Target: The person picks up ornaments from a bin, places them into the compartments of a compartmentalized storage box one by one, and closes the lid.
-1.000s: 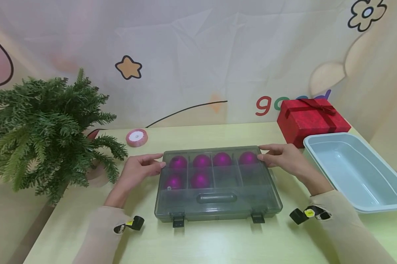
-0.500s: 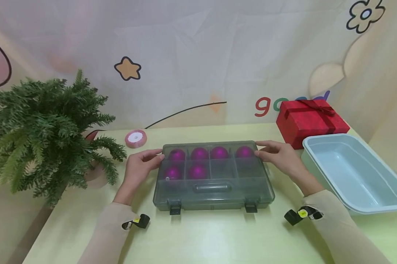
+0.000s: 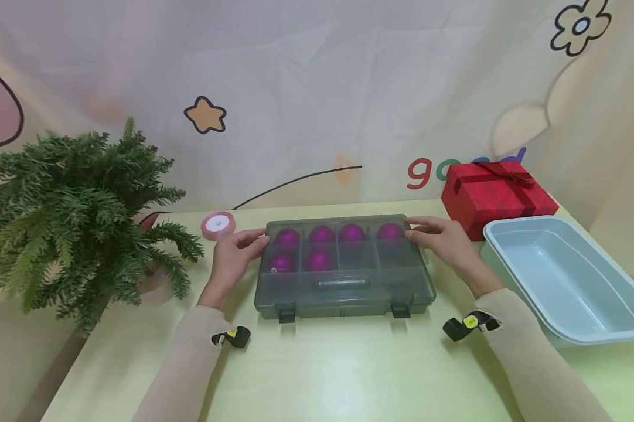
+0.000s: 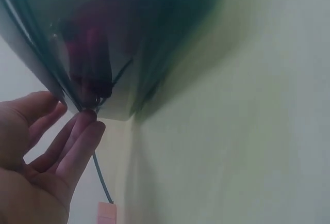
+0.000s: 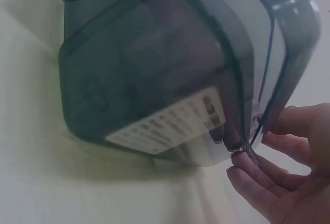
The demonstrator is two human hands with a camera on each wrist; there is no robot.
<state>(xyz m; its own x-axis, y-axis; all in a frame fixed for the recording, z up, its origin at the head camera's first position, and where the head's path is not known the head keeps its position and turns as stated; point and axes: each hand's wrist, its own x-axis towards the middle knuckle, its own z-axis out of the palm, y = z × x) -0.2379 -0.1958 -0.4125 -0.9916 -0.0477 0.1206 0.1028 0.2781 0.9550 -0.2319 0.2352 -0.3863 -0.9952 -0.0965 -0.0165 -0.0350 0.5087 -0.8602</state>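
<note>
A smoky grey see-through case (image 3: 343, 298) with its lid down lies in front of me, its two black latches facing my side. Through the lid several glossy purple balls (image 3: 320, 235) show in the divided compartments, most of them in the back row. My left hand (image 3: 230, 265) pinches the case's left side near the back corner. At the opposite corner my right hand (image 3: 447, 241) does the same, thumb on the lid edge and fingers beneath it in the right wrist view. A white printed label (image 5: 170, 123) sits on the case's side.
A bushy green artificial tree (image 3: 79, 217) in a pale pot leans over the table's left edge. Behind my left hand lies a pink ribbon roll (image 3: 218, 224). To the right are a red gift box (image 3: 496, 196) and a light blue plastic basin (image 3: 575, 275). A printed cloth hangs behind the table.
Both hands have moved the case away from me, toward the back of the table, keeping their hold on its two sides. The balls have stayed in their compartments.
</note>
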